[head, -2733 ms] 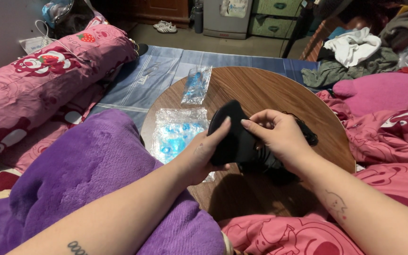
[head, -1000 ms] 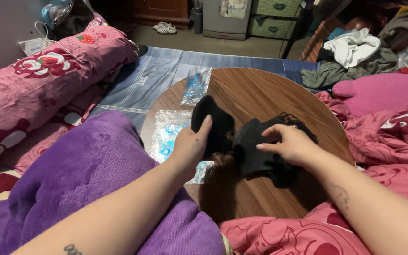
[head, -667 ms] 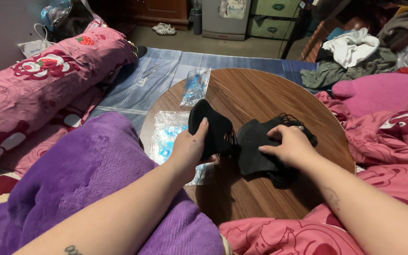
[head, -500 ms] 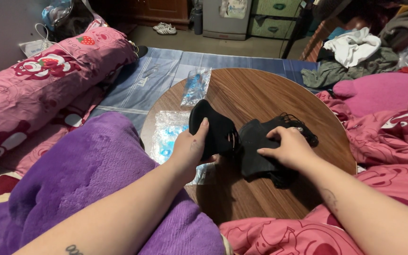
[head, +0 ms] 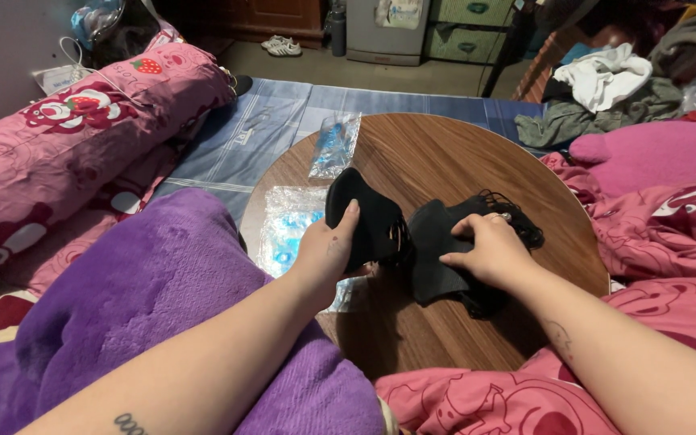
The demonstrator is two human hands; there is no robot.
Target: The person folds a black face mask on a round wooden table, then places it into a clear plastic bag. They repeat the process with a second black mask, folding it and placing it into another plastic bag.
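Note:
On a round wooden table (head: pixel 445 153) lies a pile of black face masks (head: pixel 445 250) with thin ear loops. My left hand (head: pixel 328 250) grips one black mask (head: pixel 368 217), holding it upright just left of the pile. My right hand (head: pixel 489 246) rests on top of the pile, fingers curled into the masks. Under and beside my left hand lies a clear plastic packet with blue print (head: pixel 287 229).
A second clear packet (head: pixel 336 145) lies at the table's far left. A purple blanket (head: pixel 147 306) covers my lap. Pink printed bedding (head: pixel 82 129) lies left and right (head: pixel 670 234). Clothes (head: pixel 606 89), shoes (head: pixel 283 47) and drawers (head: pixel 469 12) are beyond.
My left hand has pulled one black mask away from the pile to the left and holds it up. My right hand moved down onto the pile.

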